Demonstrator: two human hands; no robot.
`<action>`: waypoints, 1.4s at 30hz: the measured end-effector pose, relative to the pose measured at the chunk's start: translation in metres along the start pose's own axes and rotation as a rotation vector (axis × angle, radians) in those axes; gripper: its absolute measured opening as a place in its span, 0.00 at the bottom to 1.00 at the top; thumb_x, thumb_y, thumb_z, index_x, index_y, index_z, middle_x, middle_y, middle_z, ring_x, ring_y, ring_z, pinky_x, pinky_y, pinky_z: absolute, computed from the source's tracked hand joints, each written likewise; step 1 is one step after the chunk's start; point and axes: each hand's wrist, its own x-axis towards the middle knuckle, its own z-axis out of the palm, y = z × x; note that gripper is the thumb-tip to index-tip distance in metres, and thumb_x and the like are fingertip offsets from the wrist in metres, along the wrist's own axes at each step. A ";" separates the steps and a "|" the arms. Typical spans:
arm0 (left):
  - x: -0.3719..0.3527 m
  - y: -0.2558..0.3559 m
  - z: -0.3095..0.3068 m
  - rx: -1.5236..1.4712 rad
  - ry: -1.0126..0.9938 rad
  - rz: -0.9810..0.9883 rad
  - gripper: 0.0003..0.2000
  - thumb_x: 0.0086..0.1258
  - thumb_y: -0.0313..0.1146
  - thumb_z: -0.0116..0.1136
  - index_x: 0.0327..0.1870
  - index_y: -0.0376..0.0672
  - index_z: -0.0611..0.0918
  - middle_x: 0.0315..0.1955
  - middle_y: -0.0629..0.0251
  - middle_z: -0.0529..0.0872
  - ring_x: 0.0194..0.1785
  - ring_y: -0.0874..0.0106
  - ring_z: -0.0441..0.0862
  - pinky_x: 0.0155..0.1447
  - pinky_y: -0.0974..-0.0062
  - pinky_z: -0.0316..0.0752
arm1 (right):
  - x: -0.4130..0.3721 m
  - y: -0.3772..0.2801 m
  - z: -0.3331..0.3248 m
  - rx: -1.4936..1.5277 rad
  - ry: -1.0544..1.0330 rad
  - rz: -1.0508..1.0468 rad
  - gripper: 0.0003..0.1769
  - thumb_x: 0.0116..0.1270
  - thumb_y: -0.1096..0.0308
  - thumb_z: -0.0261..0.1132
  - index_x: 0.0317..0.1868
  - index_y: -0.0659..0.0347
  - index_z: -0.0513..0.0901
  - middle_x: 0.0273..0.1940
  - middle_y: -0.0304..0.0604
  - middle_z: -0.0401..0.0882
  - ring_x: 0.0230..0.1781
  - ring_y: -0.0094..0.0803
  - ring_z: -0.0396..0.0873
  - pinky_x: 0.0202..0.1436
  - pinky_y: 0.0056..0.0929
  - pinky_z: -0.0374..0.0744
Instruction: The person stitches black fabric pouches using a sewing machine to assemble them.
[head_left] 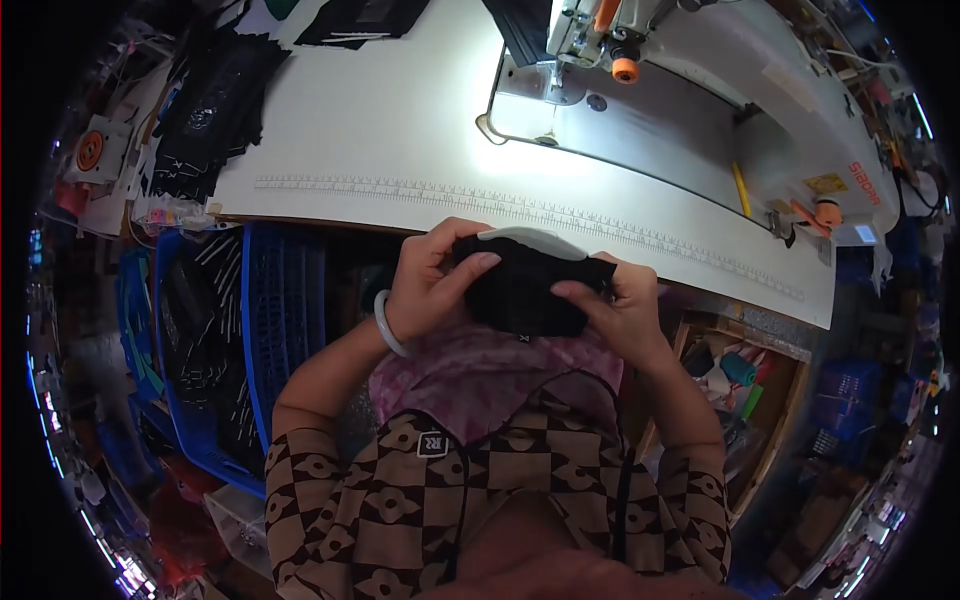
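Observation:
A black fabric piece (525,290) with a pale grey-white edge along its top is held up in front of my lap, at the table's front edge. My left hand (440,270) grips its left side, the thumb lying across the front. On the opposite side my right hand (612,300) pinches the cloth, thumb in front and fingers behind. A small white mark shows near the bottom of the fabric. Whatever lies behind the cloth is hidden, along with most of my fingertips.
A sewing machine (790,130) stands at the back right of the white table (370,130), which has a printed ruler (520,210). Black fabric pieces (215,110) are stacked at the left. Below are a blue crate (285,310) and a wooden drawer (770,430) with thread.

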 end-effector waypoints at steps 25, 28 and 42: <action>-0.016 -0.003 0.003 0.303 -0.133 0.008 0.05 0.68 0.23 0.69 0.41 0.37 0.84 0.41 0.57 0.89 0.39 0.62 0.87 0.45 0.71 0.80 | -0.020 0.023 0.034 0.139 0.108 -0.098 0.12 0.66 0.80 0.74 0.48 0.63 0.84 0.39 0.40 0.88 0.36 0.20 0.82 0.40 0.19 0.79; -0.013 0.004 0.004 0.241 -0.142 -0.089 0.05 0.68 0.25 0.69 0.41 0.37 0.84 0.36 0.57 0.87 0.36 0.61 0.85 0.42 0.70 0.78 | -0.020 0.020 0.035 0.285 0.107 0.007 0.13 0.66 0.79 0.74 0.49 0.63 0.83 0.39 0.37 0.87 0.36 0.16 0.80 0.41 0.17 0.77; 0.155 0.063 -0.041 0.903 -0.288 0.366 0.11 0.67 0.38 0.70 0.44 0.45 0.86 0.41 0.56 0.89 0.42 0.52 0.87 0.45 0.57 0.78 | 0.105 -0.009 -0.042 -0.583 -0.038 -0.703 0.20 0.69 0.67 0.76 0.60 0.50 0.83 0.53 0.32 0.83 0.28 0.25 0.80 0.39 0.24 0.83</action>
